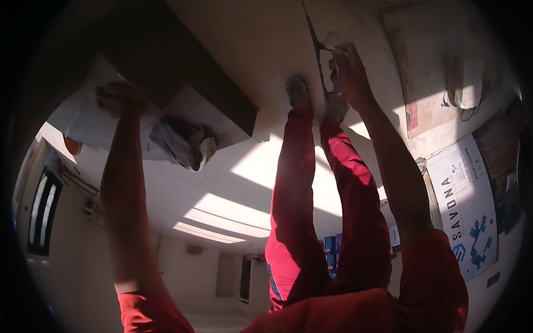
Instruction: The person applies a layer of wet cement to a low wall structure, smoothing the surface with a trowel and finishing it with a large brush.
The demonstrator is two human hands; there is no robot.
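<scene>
My right hand (351,76) is closed round the handle of a plastering trowel (320,53). Its long thin blade appears almost edge-on, just beyond my feet. My left hand (119,99) hovers over or rests on a large box-like block (216,94) with a dark brown side and pale faces; whether it touches cannot be told. That hand is in shadow and smeared, so its fingers are unclear. A crumpled grey cloth (183,141) lies on the block's pale face, to the right of my left forearm.
A white printed carton (461,205) with blue marks lies at the right. Above it are a pale board (425,72) and a whitish bag-like bundle (469,83). Blue containers (330,252) show between my legs. Bands of sunlight cross the pale floor (222,213).
</scene>
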